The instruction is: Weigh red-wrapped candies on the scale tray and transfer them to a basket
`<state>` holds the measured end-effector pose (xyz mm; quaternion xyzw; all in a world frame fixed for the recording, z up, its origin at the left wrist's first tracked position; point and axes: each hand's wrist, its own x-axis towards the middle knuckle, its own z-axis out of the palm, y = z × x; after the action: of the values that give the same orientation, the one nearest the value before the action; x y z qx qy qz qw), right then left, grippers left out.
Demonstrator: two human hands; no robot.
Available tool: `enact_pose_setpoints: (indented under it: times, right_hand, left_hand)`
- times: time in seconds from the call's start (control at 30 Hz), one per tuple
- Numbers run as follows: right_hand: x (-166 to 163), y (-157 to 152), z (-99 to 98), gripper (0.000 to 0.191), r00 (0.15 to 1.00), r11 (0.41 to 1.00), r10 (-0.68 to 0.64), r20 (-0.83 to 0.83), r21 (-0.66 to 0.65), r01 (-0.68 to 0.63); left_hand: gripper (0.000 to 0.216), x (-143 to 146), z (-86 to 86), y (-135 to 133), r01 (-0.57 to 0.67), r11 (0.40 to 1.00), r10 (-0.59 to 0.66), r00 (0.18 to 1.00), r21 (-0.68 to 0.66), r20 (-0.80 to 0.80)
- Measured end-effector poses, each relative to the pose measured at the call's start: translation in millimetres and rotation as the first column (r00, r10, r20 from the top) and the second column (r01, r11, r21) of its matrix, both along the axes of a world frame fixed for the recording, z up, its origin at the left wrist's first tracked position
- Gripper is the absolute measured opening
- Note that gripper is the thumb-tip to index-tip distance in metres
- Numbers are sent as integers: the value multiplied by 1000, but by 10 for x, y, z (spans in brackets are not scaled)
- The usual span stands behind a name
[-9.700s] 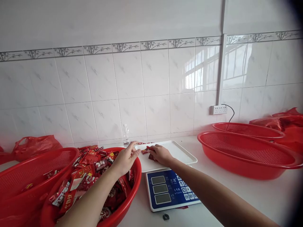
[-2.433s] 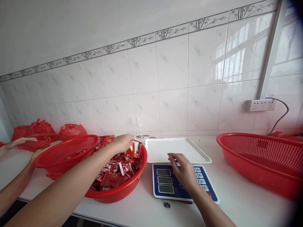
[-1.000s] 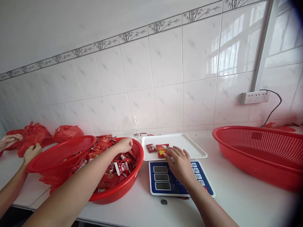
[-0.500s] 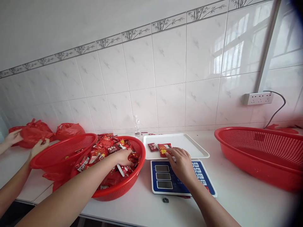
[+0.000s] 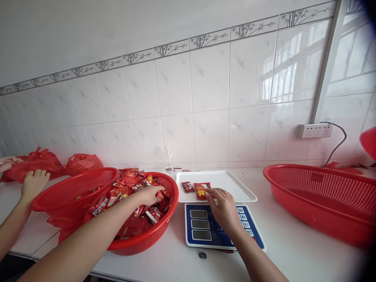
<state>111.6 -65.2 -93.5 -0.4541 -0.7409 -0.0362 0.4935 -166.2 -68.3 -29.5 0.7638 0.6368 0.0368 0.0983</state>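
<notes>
My left hand (image 5: 149,195) reaches into a red basket (image 5: 152,235) heaped with red candy packets (image 5: 126,188); its fingers are curled among the packets, and what they grip is hidden. My right hand (image 5: 225,205) lies over the front edge of a white tray (image 5: 232,182) on a blue scale (image 5: 217,231), fingers stretched, fingertips touching a red packet (image 5: 201,190). A smaller dark red packet (image 5: 187,186) lies just left of it on the tray.
A second red basket (image 5: 73,188) sits left of the full one. Another person's hands (image 5: 32,182) handle red plastic bags (image 5: 44,162) at far left. A large red basket (image 5: 320,199) stands right. A small water bottle (image 5: 168,160), wall socket (image 5: 314,130), and a small dark object (image 5: 202,255) by the scale.
My left hand has stayed down in the candy basket, shifting slightly. My right hand keeps its fingertips on the red packet on the tray. The other person's hands moved on the bags.
</notes>
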Motion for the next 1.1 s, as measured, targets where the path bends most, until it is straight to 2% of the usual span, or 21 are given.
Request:
enact_pose_setpoints:
  times: [0.1,0.2,0.3,0.33,0.4,0.5,0.6,0.7,0.9,1.0,1.1]
  right_hand:
    - [4,4,-5,29,1000,1000,10,-12,-10,-10]
    - [7,5,-5,29,1000,999,16,-20,-35,-17]
    - [7,5,-5,29,999,998,22,-26,-50,-23]
    - [7,5,-6,29,999,998,26,-29,-52,-27]
    - [4,6,-8,29,999,998,34,-32,-47,-36]
    - [-2,4,-10,29,998,998,48,-33,-43,-50]
    - [-5,2,-12,29,998,997,54,-33,-45,-55]
    - [-6,4,-16,29,998,997,54,-36,-45,-56]
    - [-9,12,-19,28,998,997,48,-32,-61,-50]
    - [-10,7,-16,28,998,997,47,-31,-62,-48]
    - [-10,3,-8,28,998,997,53,-38,-53,-55]
  left_hand:
    - [31,-107,93,53,23,1000,-23,992,-1,127]
    - [26,-173,185,95,28,997,-43,978,79,203]
    - [30,-187,245,69,-67,997,56,973,44,222]
    - [31,-177,252,42,-81,997,81,977,-5,195]
    - [31,-132,241,-30,-44,995,52,995,-84,89]
    - [32,-13,168,-127,11,998,-20,992,-68,-128]
    - [58,114,87,-160,-56,998,44,960,-33,-277]
    - [77,197,72,-145,-73,994,43,947,-81,-319]
    - [59,254,140,-103,105,956,-187,937,-273,-295]
    - [56,231,81,-67,105,965,-163,957,-242,-238]
    - [44,149,-24,-14,87,985,-98,993,-146,-68]
